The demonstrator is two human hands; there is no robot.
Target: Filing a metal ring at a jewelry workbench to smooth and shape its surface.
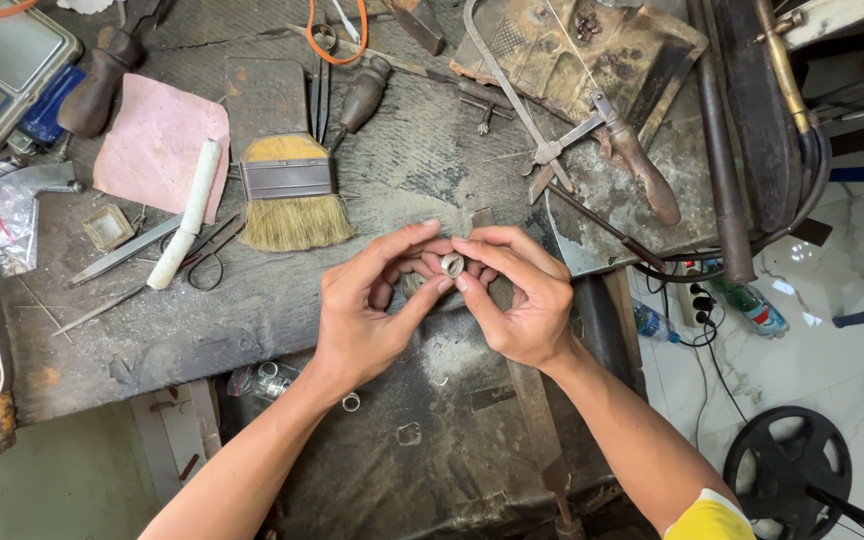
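Both hands, left [367, 300] and right [517, 295], grip small round metal ring [452, 264] pinched at fingertips.

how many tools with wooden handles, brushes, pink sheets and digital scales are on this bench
Wooden-handled tools: 4, at and
Brushes: 1
Pink sheets: 1
Digital scales: 1
Total: 7
Both hands, left hand and right hand, pinch a small metal ring.

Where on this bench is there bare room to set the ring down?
Bare bench lies between the brush and left hand, and right of the brush toward the saw. Crowded: pink cloth, white rod, tweezers, scale.
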